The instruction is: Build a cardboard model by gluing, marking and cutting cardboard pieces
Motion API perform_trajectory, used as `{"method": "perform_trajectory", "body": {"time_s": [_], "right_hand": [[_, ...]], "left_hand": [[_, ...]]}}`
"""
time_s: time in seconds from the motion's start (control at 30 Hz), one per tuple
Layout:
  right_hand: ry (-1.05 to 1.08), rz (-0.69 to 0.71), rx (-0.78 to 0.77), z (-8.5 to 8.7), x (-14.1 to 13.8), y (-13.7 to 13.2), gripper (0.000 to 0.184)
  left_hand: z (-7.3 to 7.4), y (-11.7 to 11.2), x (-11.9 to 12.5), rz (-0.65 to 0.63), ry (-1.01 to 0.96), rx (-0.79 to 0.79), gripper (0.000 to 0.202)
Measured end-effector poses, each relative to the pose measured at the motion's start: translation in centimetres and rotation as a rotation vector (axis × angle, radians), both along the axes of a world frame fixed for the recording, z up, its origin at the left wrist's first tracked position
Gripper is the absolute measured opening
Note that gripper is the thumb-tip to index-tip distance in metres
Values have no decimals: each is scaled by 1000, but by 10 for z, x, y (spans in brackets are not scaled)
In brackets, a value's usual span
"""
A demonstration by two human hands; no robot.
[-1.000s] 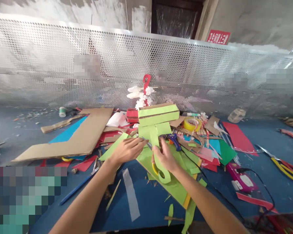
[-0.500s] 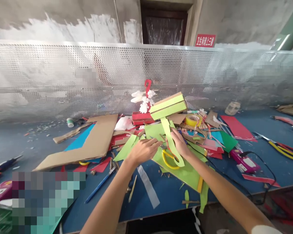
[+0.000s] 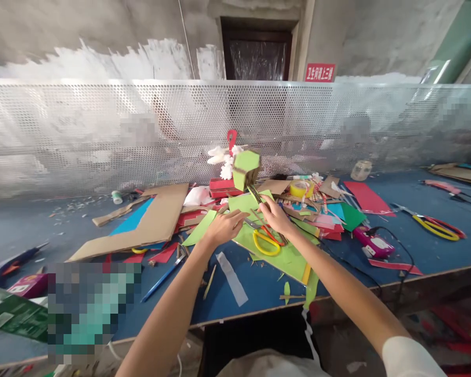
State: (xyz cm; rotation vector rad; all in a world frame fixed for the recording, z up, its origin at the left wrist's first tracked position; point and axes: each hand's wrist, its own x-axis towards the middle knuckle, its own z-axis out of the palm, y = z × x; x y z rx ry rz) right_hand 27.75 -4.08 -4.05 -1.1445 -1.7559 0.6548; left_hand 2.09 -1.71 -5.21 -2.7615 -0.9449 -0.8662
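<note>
My right hand pinches the narrow handle of a green hammer-shaped cardboard piece. Its many-sided head is turned end-on, raised above the heap of paper, with brown cardboard edges showing. Left of it, my left hand hovers apart from the piece with fingers curled together; whatever may be between them is hidden. Scissors with yellow and red handles lie just below both hands on green sheets. Close behind the head stands a red cardboard piece bearing white flower shapes.
Brown cardboard lies to the left, above a blue pen-like tool. A yellow tape roll, a purple box with a cable and more scissors lie to the right. A perforated metal screen runs behind the table.
The green piece has turned from its long side to end-on, its handle now foreshortened. The scissors show more fully beneath my hands. The view has shifted slightly.
</note>
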Motion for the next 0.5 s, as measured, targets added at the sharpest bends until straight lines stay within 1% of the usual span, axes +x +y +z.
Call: {"method": "perform_trajectory", "body": {"time_s": [0.07,0.13,0.2,0.23,0.27,0.3,0.37,0.5], "right_hand": [[-161,-13,81,3,10,-3,58],[-309,-28,127,6,19,-8,59],[-411,-59,143,9,27,-11,59],[-441,-75,149,9,31,-12,59],[-457,-90,159,10,35,-12,60],[-464,-100,173,9,38,-12,61],[-465,-117,208,8,44,-10,61],[-462,-123,232,6,50,-7,62]], "left_hand": [[1,4,-5,88,-61,-54,38],[2,8,-13,262,-131,-130,34],[4,14,-24,450,-191,-193,30],[5,17,-30,500,-230,-214,30],[6,19,-35,521,-274,-232,29],[6,22,-39,521,-326,-254,28],[6,25,-45,481,-446,-321,27],[5,30,-43,280,-684,-471,38]]}}
